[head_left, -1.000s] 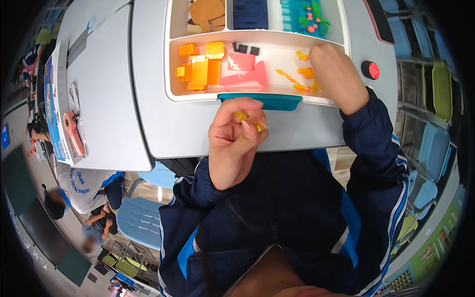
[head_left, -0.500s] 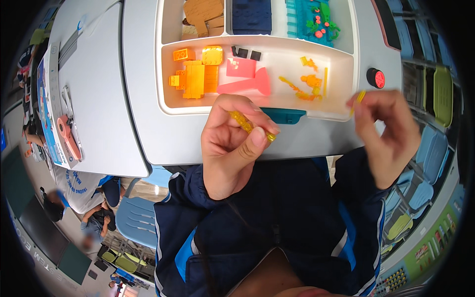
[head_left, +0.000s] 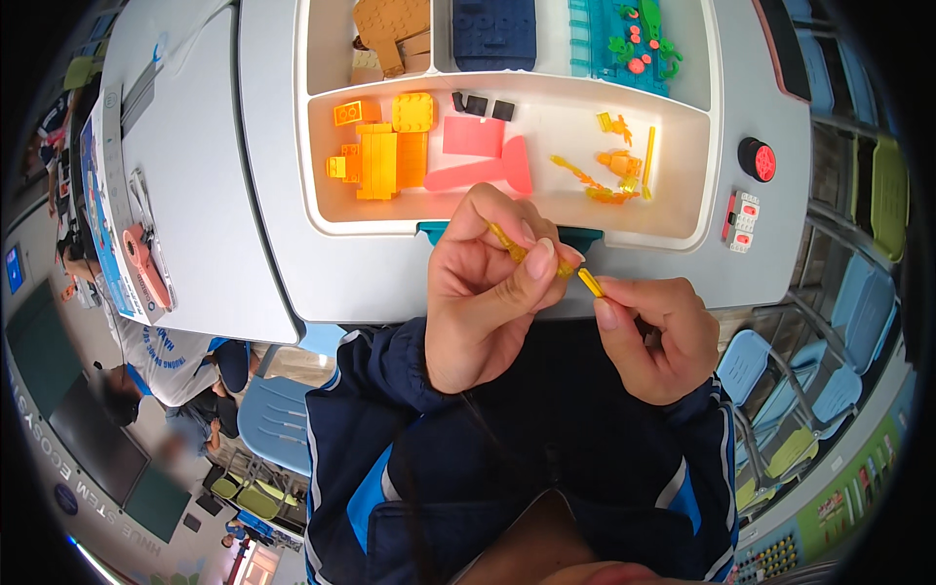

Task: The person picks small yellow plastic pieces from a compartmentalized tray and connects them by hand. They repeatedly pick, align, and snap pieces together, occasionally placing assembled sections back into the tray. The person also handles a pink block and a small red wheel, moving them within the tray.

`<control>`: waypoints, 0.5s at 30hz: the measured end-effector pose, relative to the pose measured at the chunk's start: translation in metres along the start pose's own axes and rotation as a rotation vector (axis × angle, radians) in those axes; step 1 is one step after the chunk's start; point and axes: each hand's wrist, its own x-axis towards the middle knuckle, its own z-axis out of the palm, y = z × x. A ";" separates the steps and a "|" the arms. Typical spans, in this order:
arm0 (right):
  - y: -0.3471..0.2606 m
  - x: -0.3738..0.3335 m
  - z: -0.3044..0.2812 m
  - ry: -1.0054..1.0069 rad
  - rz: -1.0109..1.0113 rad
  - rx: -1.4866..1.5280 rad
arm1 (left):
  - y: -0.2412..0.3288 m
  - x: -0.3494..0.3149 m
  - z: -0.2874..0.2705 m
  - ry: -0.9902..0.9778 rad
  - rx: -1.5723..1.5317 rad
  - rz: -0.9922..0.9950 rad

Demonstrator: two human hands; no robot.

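Note:
My left hand (head_left: 502, 288) pinches a see-through yellow toy piece (head_left: 507, 242), thin and knobbly, in front of the sorting tray's near edge. Close beside it, my right hand (head_left: 658, 336) grips a short yellow rod (head_left: 591, 283) between thumb and finger, its free end pointing at the left fingertips. Whether the two pieces touch, I cannot make out. Beyond my hands lies the white sorting tray (head_left: 370, 227). Its near compartment holds orange bricks (head_left: 380, 161), a pink flat piece (head_left: 473, 135), black bricks (head_left: 476, 106) and yellow-orange see-through pieces (head_left: 616, 164).
Right of the tray lie a black-and-red wheel (head_left: 757, 159) and a white-and-red brick piece (head_left: 743, 222). Far compartments hold tan, navy (head_left: 493, 34) and teal parts. A box (head_left: 122, 224) with a pink tool (head_left: 144, 263) sits at the left. A blue chair (head_left: 278, 429) stands lower left.
My right hand has come left and down with the yellow rod, up to my left hand. The left hand has shifted slightly right. The white-and-red brick piece now shows.

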 end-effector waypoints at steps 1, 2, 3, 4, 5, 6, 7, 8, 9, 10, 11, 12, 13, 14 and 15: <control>0.000 0.001 -0.001 0.003 -0.012 -0.003 | 0.000 0.000 0.001 0.003 -0.005 0.000; -0.001 0.001 -0.001 0.006 -0.025 -0.005 | -0.001 0.000 0.001 0.007 0.002 0.000; -0.001 -0.001 -0.001 0.027 -0.028 0.009 | -0.001 0.000 0.001 0.011 0.008 0.000; 0.000 -0.004 0.001 0.048 -0.032 0.024 | -0.002 -0.001 0.002 0.016 0.015 0.000; 0.000 -0.006 0.002 0.068 -0.036 0.039 | -0.004 -0.001 0.002 0.005 0.040 0.016; -0.001 -0.005 0.001 0.063 -0.035 0.040 | -0.005 -0.001 0.003 -0.005 0.065 0.032; -0.002 -0.003 -0.001 0.059 -0.034 0.041 | -0.006 -0.001 0.004 -0.017 0.090 0.048; -0.002 -0.003 -0.002 0.054 -0.033 0.042 | -0.008 -0.001 0.005 -0.010 0.135 0.078; -0.002 -0.003 -0.001 0.061 -0.042 0.031 | -0.009 -0.002 0.006 -0.004 0.181 0.108; -0.002 -0.004 -0.001 0.071 -0.050 0.017 | -0.010 -0.002 0.007 0.001 0.225 0.135; -0.002 -0.005 -0.001 0.081 -0.059 0.004 | -0.010 -0.002 0.008 -0.011 0.300 0.167; -0.002 -0.006 -0.002 0.079 -0.039 0.009 | -0.010 -0.003 0.008 -0.022 0.375 0.199; -0.003 -0.008 -0.002 0.074 -0.021 0.016 | -0.010 -0.004 0.008 -0.032 0.450 0.233; -0.003 -0.010 -0.003 0.069 -0.002 0.023 | -0.012 -0.004 0.008 -0.024 0.472 0.245; -0.003 -0.012 -0.003 0.072 0.021 0.041 | -0.014 -0.003 0.007 -0.017 0.495 0.257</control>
